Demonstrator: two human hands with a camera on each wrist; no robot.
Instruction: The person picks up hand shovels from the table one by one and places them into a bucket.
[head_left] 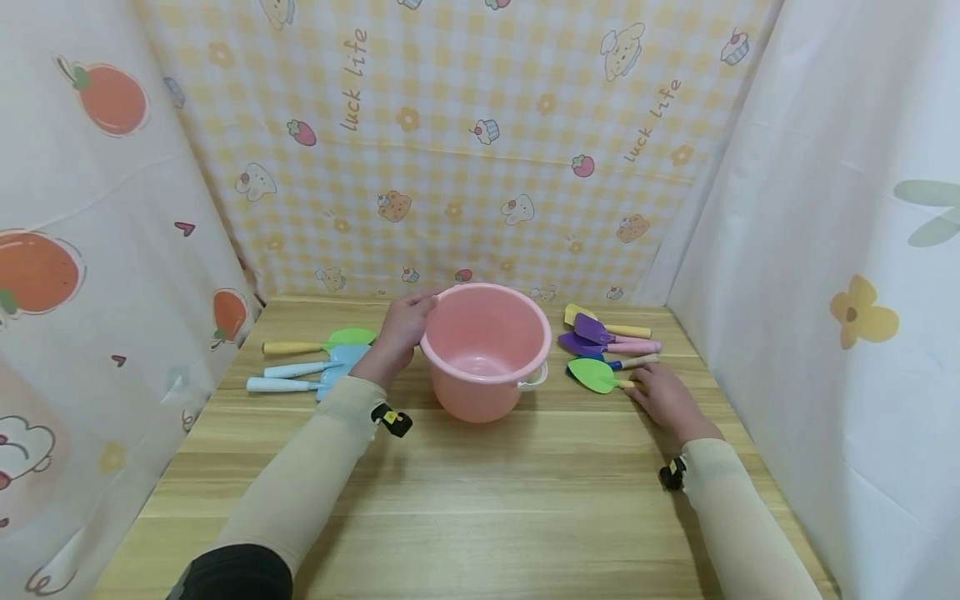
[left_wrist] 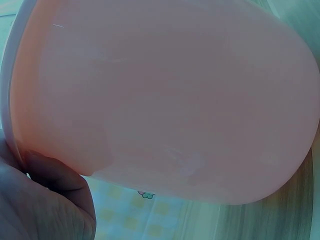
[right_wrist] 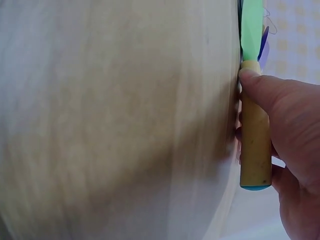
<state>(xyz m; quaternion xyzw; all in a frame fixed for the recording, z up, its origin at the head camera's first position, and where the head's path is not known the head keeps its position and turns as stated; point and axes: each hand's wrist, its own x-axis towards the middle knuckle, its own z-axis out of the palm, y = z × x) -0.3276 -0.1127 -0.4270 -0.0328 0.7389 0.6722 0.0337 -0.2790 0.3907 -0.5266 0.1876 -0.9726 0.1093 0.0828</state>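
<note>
A pink bucket (head_left: 474, 398) stands upright on the wooden table, its mouth facing up and a small white handle at its right side. At its left rim my left hand (head_left: 401, 332) grips the edge; in the left wrist view the thumb (left_wrist: 60, 177) bends against the bucket's outer wall (left_wrist: 170, 100). My right hand (head_left: 666, 402) holds a small green trowel (head_left: 594, 376) by its yellow handle (right_wrist: 255, 140), thumb along the top of it. The trowel's leaf-shaped blade lies over a dark blue trowel (head_left: 617, 365), partly hiding it.
Behind the green trowel lie two purple trowels (head_left: 588, 344) with pink handles and a yellow shovel (head_left: 627, 331). Left of the bucket are another green trowel (head_left: 351, 337) and two light blue ones (head_left: 282, 384). Patterned cloth (head_left: 465, 192) hangs behind and at both sides.
</note>
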